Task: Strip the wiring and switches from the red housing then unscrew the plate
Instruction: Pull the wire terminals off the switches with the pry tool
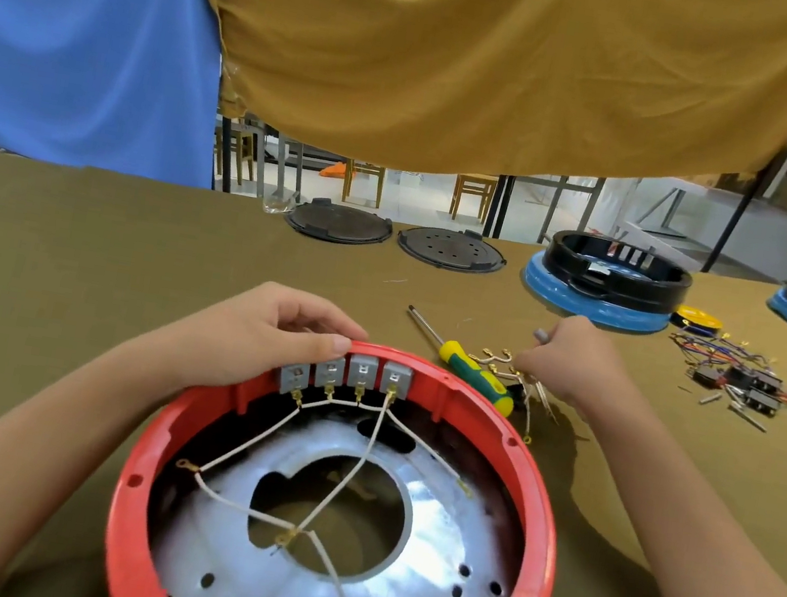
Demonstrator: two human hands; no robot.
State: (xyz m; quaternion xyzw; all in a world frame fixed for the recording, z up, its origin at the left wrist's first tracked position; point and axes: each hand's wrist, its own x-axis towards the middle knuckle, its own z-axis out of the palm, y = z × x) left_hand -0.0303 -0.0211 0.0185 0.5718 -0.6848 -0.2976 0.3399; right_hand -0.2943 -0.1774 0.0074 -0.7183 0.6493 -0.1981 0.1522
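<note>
The left hand (pixel 266 329) rests on the far rim of the red housing (pixel 527 482), fingers curled over the edge and the thumb lying along the top just above a row of four grey switches (pixel 346 376) set into the inner wall. The right hand (pixel 574 360) is out to the right of the housing, knuckles up, its fingers bent down and pinching a small bunch of white wires with brass terminals (pixel 523 380) that lies on the cloth beside a yellow-and-green screwdriver (pixel 473 371). The housing sits close in front of the person, open side up, with thin white wires (pixel 253 441) running from the switches across a shiny metal plate (pixel 434 539) that has a large round hole in its middle. The work surface is covered in an olive-brown cloth (pixel 77 245). Farther back lie two dark round lids (pixel 394 236), and to the right a black ring on a blue base (pixel 607 282), a yellow reel and a scatter of coloured wires and small black switches (pixel 742 377). Blue and mustard fabric hangs above the table, with wooden chairs visible in the room beyond.
</note>
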